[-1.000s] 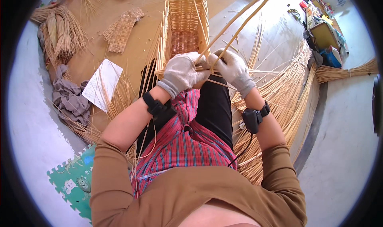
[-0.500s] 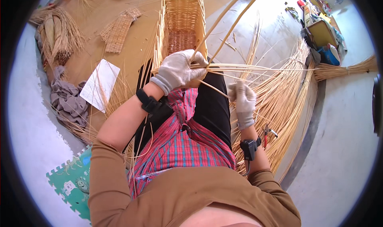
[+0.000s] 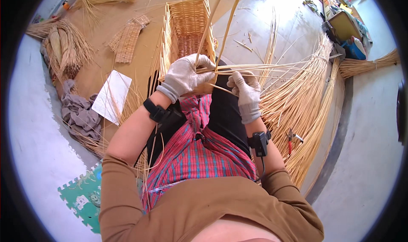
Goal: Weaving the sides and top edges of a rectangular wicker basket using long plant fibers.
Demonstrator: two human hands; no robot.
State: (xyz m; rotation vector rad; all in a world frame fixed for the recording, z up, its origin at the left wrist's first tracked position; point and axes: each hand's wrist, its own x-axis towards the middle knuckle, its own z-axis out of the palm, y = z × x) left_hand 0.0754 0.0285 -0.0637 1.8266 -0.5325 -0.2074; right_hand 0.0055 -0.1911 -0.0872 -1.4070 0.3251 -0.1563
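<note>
A long rectangular wicker basket (image 3: 187,16) stands between my knees, its near end toward me. Two thick pale handle rods (image 3: 229,27) rise from its near right corner. My left hand (image 3: 183,77), in a whitish work glove, is closed at that corner, thumb and fingers pinching the wicker strands (image 3: 242,67) that stick out to the right. My gloved right hand (image 3: 247,93) is closed just right of the corner, pinching a single strand (image 3: 222,89) that comes from the basket's near edge. The fingertips partly hide where each strand is gripped.
On the right lies a big bundle of wicker rods (image 3: 293,101), with red-handled pruning shears (image 3: 290,146) on it. To the left are a white paper (image 3: 111,98), a grey cloth (image 3: 80,114), woven pieces (image 3: 126,44) and another bundle (image 3: 70,48). A green foam mat (image 3: 87,206) is lower left.
My right hand has moved left and slightly up, closer to the basket corner. The handle rods and basket have shifted left in view. My left hand keeps its grip at the corner.
</note>
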